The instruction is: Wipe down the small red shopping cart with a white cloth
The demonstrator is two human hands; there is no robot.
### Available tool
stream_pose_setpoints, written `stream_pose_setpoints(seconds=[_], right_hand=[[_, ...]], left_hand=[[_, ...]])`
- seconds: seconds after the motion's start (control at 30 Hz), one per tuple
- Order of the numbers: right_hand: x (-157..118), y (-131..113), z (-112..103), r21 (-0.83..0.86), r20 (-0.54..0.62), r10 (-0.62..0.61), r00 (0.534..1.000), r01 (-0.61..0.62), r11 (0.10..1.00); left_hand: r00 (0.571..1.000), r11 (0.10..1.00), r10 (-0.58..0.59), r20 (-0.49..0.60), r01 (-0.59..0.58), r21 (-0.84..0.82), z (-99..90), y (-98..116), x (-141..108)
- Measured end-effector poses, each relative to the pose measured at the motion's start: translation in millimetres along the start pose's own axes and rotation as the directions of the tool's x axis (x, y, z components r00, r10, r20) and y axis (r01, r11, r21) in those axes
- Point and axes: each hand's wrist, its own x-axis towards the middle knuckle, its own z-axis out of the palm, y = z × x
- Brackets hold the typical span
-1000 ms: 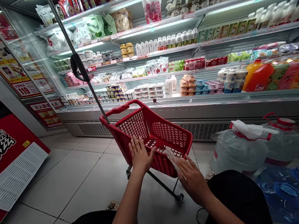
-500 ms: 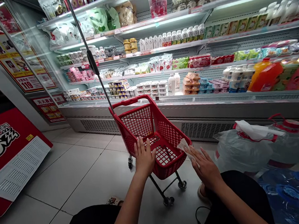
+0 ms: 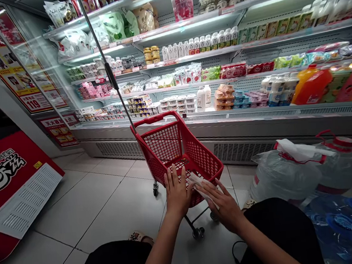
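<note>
A red plastic shopping basket cart on black wheels stands before me, its grid walls sloping toward my knees. My left hand lies at the near left edge of the basket, palm down with fingers stretched. In my right hand is a white tissue, spread under the fingers against the near rim. The fingertips of the right hand come close to the left thumb. A thin dark pole with a black sleeve rises from the cart's left rear corner.
A lit refrigerated shelf full of dairy goods and drinks runs behind the cart. Large water jugs and blue bottles stand on the right. A red freezer is at left. A black cable lies on the tiled floor.
My right hand has moved left with the tissue along the near rim, from the right corner to beside my left hand. The left hand has shifted slightly right and down.
</note>
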Motion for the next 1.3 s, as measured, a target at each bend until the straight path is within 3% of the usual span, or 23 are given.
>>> stream_pose_setpoints(seconds=[0.23,0.37,0.47,0.53,0.7,0.8,0.87,0.97,1.13,1.2,1.3], right_hand=[[-3,87,-2,-0.044,-0.081,0.194,0.978,-0.198,0.979],[-4,103,5,0.017,-0.129,0.289,0.949,-0.290,0.957],[-7,83,13,0.082,-0.215,0.327,0.920,-0.317,0.945],[-10,58,16,0.113,-0.234,0.290,0.928,-0.270,0.956],[-4,-7,11,0.147,-0.158,0.117,0.981,-0.094,0.985],[2,-15,4,0.151,-0.113,0.011,0.994,0.006,0.989],[3,-1,0,0.134,-0.075,-0.057,0.996,0.067,0.989],[1,41,-3,0.070,-0.038,-0.085,0.996,0.088,0.994],[-1,113,-12,-0.087,-0.093,0.045,0.995,-0.053,0.995],[4,127,-19,-0.114,-0.143,0.122,0.982,-0.139,0.984],[13,128,-28,-0.102,-0.272,0.251,0.929,-0.287,0.952]], left_hand=[[1.000,0.999,0.017,0.004,-0.017,-0.050,8.2,6,4],[1.000,0.996,0.024,0.019,-0.022,-0.081,8.6,11,6],[0.999,0.995,0.022,0.040,-0.017,-0.101,4.7,12,6],[0.999,0.995,0.016,0.051,-0.011,-0.102,1.9,11,6],[0.999,0.994,0.024,0.045,-0.019,-0.107,-0.8,1,5],[0.998,0.992,0.043,0.037,-0.038,-0.121,-1.8,-6,4],[0.998,0.990,0.056,0.037,-0.050,-0.131,-3.7,-9,2],[0.997,0.987,0.067,0.047,-0.059,-0.150,-7.6,-10,0],[0.996,0.982,0.063,0.061,-0.051,-0.180,-11.2,-7,-3],[0.996,0.982,0.059,0.065,-0.046,-0.184,-11.7,-5,-4],[0.996,0.981,0.063,0.069,-0.049,-0.189,-13.9,-5,-6]])
